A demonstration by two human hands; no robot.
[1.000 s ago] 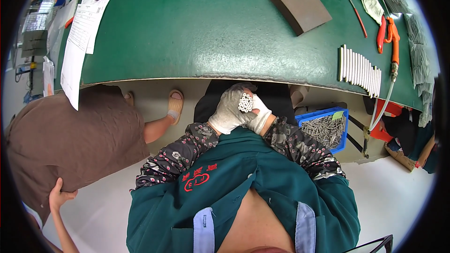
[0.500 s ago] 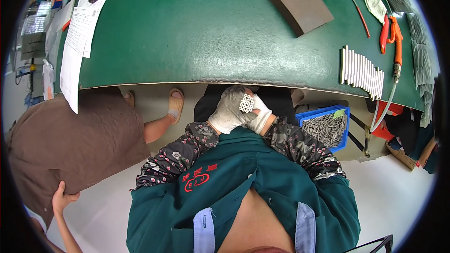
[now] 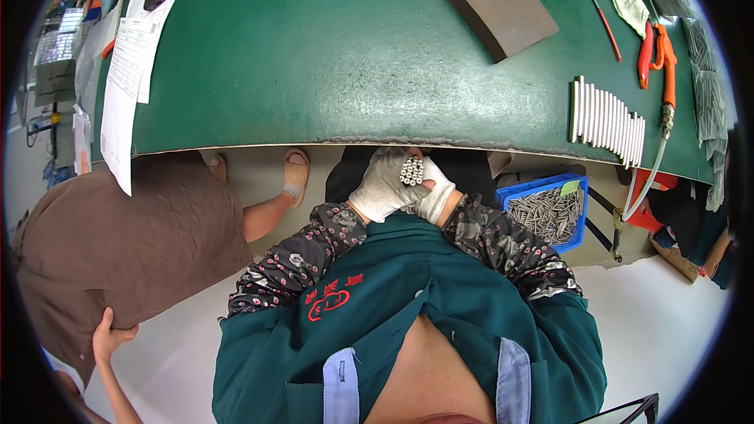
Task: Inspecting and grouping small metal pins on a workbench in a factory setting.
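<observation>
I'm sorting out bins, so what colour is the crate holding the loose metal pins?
The crate is blue; the head view shows it best.

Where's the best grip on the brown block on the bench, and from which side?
Probably pinch the brown block midway along its long sides, coming from the near left: it is narrower across than along, its left side face shows fully, and a thin red-ended rod lies off to its right.

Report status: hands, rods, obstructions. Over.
Gloved left hand closed around bundle of metal rods, ends showing. Gloved right hand against left, grip hidden. Green table edge just beyond hands; brown block farther off on it.
</observation>
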